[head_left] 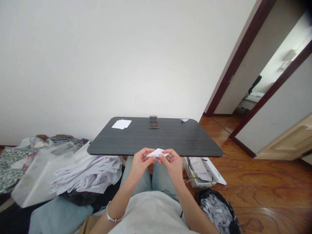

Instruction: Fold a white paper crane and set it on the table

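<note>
By the fingers of the left hand (140,161) and those of the right hand (174,161), a folded white paper (158,151) is gripped at its two ends, at the near edge of the counter (136,141). Whether the counter is touched cannot be told. Along the far side, paper sheets (121,124), a smartphone (153,122) and an origami crane (184,120) are set well apart.

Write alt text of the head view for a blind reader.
A person's left hand and right hand hold a folded white paper at the near edge of a dark table. Toward its far side lie white sheets at left, what looks like a phone mid-way, and a small paper shape at right.
</note>
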Available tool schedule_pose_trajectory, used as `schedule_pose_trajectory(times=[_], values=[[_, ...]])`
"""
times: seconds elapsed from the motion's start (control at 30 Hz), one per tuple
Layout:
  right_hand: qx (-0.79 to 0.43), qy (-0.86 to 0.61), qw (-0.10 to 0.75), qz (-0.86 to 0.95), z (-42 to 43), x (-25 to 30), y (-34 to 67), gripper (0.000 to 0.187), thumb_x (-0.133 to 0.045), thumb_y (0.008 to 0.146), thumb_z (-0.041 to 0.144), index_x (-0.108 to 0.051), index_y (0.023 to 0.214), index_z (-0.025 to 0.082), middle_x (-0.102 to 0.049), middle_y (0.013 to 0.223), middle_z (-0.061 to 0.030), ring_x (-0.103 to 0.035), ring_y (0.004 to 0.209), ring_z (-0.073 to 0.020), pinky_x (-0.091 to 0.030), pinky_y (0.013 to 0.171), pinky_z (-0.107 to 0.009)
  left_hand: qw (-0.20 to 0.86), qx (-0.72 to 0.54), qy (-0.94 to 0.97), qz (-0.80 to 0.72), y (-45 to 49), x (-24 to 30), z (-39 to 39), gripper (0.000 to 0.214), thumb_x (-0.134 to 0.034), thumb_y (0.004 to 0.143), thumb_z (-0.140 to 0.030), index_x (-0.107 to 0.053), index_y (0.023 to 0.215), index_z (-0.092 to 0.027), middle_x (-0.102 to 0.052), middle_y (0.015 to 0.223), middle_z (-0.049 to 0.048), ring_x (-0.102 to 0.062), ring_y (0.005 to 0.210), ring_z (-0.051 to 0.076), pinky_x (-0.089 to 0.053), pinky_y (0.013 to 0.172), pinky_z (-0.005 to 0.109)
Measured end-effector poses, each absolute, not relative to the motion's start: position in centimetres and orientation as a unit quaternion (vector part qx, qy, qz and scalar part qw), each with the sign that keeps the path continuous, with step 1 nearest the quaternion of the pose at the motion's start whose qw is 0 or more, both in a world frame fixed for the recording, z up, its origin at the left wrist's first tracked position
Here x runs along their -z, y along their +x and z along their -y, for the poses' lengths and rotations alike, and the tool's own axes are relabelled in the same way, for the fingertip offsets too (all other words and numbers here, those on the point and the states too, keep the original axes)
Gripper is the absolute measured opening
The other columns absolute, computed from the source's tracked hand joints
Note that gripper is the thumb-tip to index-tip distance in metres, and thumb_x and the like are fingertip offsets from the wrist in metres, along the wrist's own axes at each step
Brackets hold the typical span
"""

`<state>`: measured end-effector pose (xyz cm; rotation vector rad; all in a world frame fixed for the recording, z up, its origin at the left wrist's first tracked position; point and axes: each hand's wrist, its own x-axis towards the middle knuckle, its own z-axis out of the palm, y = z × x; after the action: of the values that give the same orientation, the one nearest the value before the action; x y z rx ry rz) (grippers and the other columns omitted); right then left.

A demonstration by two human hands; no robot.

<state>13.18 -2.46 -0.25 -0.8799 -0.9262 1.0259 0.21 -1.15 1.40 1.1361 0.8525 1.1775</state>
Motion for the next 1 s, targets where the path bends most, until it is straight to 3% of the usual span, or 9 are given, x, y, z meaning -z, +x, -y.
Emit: schedule_pose_trajectory(times=[0.3, 0.57, 1.0], values=[[-0.469, -0.371, 0.66, 0.455, 2.6, 0.3, 13.4, 0.018, -0.067, 0.07, 0.032, -0.059, 0.078, 0.018, -0.067, 0.06, 0.0, -0.064, 0.054, -0.0136, -0.051, 0.053, -0.024, 0.543, -0.541, 0.508, -0.394, 0.3, -1.1, 0.9, 0.023, -0.073, 0.059, -0.021, -0.063, 0.078, -0.012, -0.068, 0.071, 0.0035, -0.061, 0.058, 0.011, -0.05, 0.056, 0.02], [-0.452, -0.393, 0.654, 0.462, 2.5, 0.5, 13.4, 0.021, -0.068, 0.069, 0.035, -0.059, 0.076, 0.018, -0.065, 0.054, 0.0004, -0.062, 0.047, -0.0135, -0.049, 0.047, -0.023, 0.548, -0.537, 0.497, -0.406, 0.5, -0.7, 0.8, 0.024, -0.074, 0.058, -0.022, -0.065, 0.078, -0.012, -0.068, 0.065, 0.0023, -0.06, 0.054, 0.011, -0.049, 0.055, 0.022], [-0.466, -0.398, 0.619, 0.492, 2.2, 1.2, 13.7, 0.02, -0.068, 0.068, 0.031, -0.06, 0.08, 0.018, -0.064, 0.059, 0.0009, -0.063, 0.051, -0.0138, -0.051, 0.05, -0.023, 0.511, -0.523, 0.555, -0.397, 0.3, -0.2, 0.6, 0.031, -0.069, 0.063, -0.021, -0.068, 0.094, -0.014, -0.07, 0.091, 0.0076, -0.065, 0.076, 0.019, -0.053, 0.068, 0.028]])
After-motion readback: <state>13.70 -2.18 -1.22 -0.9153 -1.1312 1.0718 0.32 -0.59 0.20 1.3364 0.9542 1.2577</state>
